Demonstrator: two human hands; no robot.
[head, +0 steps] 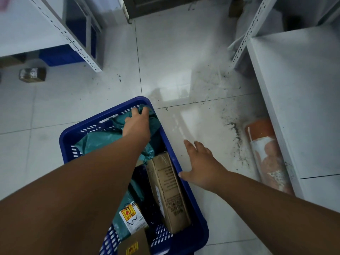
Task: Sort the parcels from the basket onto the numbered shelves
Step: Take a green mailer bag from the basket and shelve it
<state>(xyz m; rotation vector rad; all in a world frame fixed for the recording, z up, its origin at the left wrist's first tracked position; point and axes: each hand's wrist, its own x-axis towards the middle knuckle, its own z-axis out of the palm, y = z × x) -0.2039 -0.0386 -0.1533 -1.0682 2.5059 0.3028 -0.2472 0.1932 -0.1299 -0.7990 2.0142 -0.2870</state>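
A blue plastic basket (73, 133) stands on the tiled floor in front of me. Inside lie a teal plastic mailer bag (99, 140), a long brown cardboard box (168, 192) along the right wall, and another teal bag with a white label (129, 216) near the front. My left hand (137, 124) reaches to the basket's far end and grips the crumpled top of the teal mailer bag. My right hand (200, 164) hovers beside the basket's right rim with fingers spread and holds nothing.
White metal shelves stand at the left (27, 26) and at the right (298, 92). An orange and white roll (266, 155) lies on the floor by the right shelf. A small wrapped parcel (32, 74) sits on the floor at left, with a blue bin (60, 56) under the left shelf.
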